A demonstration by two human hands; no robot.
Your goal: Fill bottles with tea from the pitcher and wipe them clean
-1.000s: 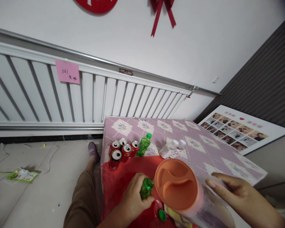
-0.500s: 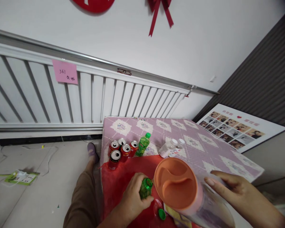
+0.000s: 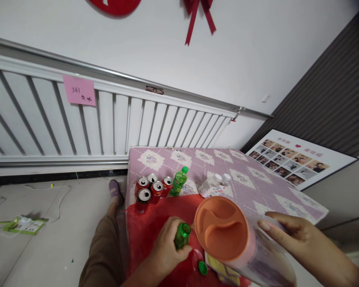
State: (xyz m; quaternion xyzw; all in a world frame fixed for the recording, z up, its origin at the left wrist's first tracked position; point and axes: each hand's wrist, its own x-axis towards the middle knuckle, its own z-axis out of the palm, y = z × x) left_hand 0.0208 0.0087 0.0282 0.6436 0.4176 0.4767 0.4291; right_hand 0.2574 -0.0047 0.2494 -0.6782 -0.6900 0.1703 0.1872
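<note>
My left hand (image 3: 169, 243) is closed round an uncapped green plastic bottle (image 3: 182, 236), its mouth facing up. In my right hand (image 3: 299, 239) is a clear pitcher (image 3: 265, 263) with an orange lid (image 3: 219, 229), tilted toward the bottle. The lid's edge sits right beside the bottle's mouth, and a thin stream seems to run between them. A green cap (image 3: 202, 268) lies on the red plastic sheet (image 3: 146, 235) below. Next to it is a folded yellow cloth (image 3: 223, 269), partly hidden by the pitcher.
Several opened red drink cans (image 3: 143, 199) stand at the table's left, beside a capped green bottle (image 3: 178, 181). Two clear bottles with white caps (image 3: 210, 185) are farther right. A radiator (image 3: 155, 123) runs behind the patterned tablecloth (image 3: 242, 177). A power strip (image 3: 25, 225) lies on the floor.
The view has shifted slightly. Both hands keep their holds, with the pitcher and bottle in nearly the same positions; a little more of the yellow cloth shows.
</note>
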